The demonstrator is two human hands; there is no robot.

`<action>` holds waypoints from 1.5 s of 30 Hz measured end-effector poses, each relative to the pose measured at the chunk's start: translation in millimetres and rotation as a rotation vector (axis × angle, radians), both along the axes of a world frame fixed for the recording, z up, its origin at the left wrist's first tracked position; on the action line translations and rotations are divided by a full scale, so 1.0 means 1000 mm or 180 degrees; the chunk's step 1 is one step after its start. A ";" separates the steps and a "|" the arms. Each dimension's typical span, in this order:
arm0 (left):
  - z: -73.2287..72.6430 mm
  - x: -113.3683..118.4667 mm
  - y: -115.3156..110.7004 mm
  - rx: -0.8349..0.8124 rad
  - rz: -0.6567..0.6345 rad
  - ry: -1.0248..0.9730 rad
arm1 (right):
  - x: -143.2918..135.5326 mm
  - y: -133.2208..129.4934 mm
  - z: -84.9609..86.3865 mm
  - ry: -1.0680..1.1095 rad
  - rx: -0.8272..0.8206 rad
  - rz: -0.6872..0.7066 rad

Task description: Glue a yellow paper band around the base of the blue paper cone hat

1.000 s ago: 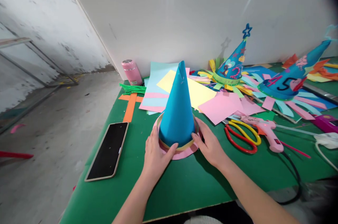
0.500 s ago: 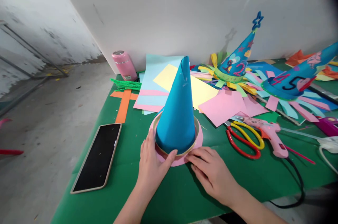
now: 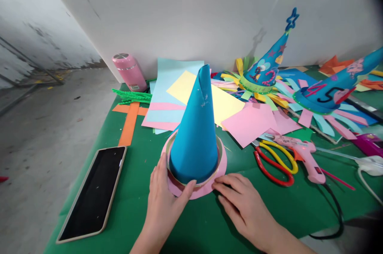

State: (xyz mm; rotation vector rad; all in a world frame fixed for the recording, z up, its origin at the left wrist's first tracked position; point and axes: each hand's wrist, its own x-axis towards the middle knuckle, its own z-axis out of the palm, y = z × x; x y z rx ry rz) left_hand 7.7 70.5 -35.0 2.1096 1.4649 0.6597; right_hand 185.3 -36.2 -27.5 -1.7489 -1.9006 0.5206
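A blue paper cone (image 3: pixel 194 138) stands upright inside a pale ring (image 3: pixel 222 157), which looks like a tape roll. Under the ring lies a round pink paper brim (image 3: pixel 200 193) on the green table. My left hand (image 3: pixel 166 202) curves round the left and front of the ring, thumb at the front and fingers along the side. At the brim's front right edge, my right hand (image 3: pixel 239 202) has its fingertips closed on the pink paper. The undersides of those fingertips are hidden.
Left is a phone (image 3: pixel 92 194); behind it are orange strips (image 3: pixel 129 124), green pipe cleaners (image 3: pixel 131 96) and a pink flask (image 3: pixel 130 72). Coloured paper (image 3: pixel 248 122) lies behind the cone. Right are scissors (image 3: pixel 277 162), a glue gun (image 3: pixel 308 158) and two decorated cone hats (image 3: pixel 265 68).
The view has shifted slightly, so the table things appear a little further left and the cone lower. Both hands keep nearly the same places on the ring and brim.
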 end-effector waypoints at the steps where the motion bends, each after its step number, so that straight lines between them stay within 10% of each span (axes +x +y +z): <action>1: 0.000 0.000 0.000 -0.0038 0.0017 -0.0004 | 0.003 0.000 -0.001 -0.0015 0.0037 -0.0090; 45: -0.006 -0.002 -0.009 0.0315 0.0086 0.0134 | -0.007 -0.004 -0.003 -0.0776 0.0354 -0.0308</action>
